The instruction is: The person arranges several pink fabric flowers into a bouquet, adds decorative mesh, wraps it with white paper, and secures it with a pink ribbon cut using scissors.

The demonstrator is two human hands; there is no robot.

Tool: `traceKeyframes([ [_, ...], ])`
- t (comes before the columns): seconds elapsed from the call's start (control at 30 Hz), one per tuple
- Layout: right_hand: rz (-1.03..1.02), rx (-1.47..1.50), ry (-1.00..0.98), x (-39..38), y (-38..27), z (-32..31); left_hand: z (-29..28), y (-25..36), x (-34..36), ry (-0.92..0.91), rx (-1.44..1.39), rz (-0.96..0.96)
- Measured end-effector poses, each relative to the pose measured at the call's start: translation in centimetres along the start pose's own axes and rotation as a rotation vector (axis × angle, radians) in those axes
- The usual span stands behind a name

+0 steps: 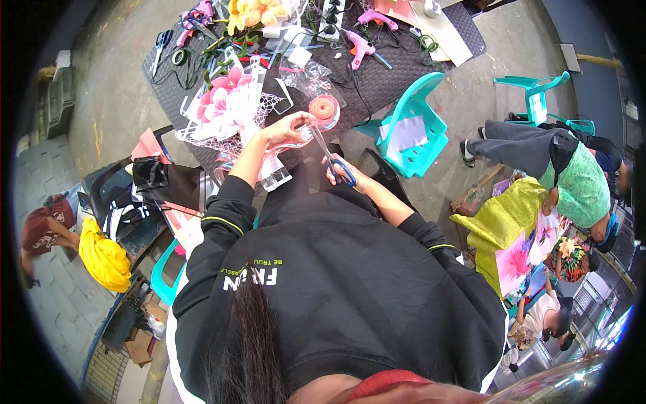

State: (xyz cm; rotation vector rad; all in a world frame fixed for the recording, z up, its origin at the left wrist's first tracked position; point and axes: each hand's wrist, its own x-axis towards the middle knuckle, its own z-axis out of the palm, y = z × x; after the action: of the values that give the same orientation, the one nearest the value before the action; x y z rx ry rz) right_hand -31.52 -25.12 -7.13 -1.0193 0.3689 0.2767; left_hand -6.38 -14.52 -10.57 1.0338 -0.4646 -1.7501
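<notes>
My right hand (349, 179) grips blue-handled scissors (319, 140) whose blades point up toward my left hand (285, 130). Pinched in that left hand is a strip of pink, partly see-through ribbon (305, 134), close by the scissor tips. Whether the blades touch the ribbon is too small to tell. Just beyond my hands lies a roll of salmon-pink ribbon (324, 108) at the near table edge. To the left of it rests a bunch of pink and white artificial flowers (225, 101) in clear wrap and white netting.
The dark textured table (431, 60) carries pink glue guns (361, 48), a power strip (330, 19), orange artificial flowers (256, 13) and another pair of scissors (161, 47). A teal plastic chair (417, 128) stands on the right. Other people are farther right and left.
</notes>
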Motion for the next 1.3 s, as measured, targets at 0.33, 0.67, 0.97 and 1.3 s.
traceKeyframes([
  [0.33,0.043,0.091,-0.025,0.2,-0.8,-0.3,0.6,0.3,-0.2,-0.043,0.026,0.056],
  [0.67,0.020,0.063,-0.012,-0.7,0.4,-0.9,1.7,1.3,-0.4,-0.076,-0.050,-0.015],
  [0.97,0.053,0.018,0.076,0.2,-1.0,-0.8,2.2,0.9,-0.5,-0.078,-0.091,-0.034],
  [1.3,-0.098,-0.752,0.538,-0.7,-2.2,-1.7,-0.2,2.3,-1.0,0.208,0.353,-0.157],
])
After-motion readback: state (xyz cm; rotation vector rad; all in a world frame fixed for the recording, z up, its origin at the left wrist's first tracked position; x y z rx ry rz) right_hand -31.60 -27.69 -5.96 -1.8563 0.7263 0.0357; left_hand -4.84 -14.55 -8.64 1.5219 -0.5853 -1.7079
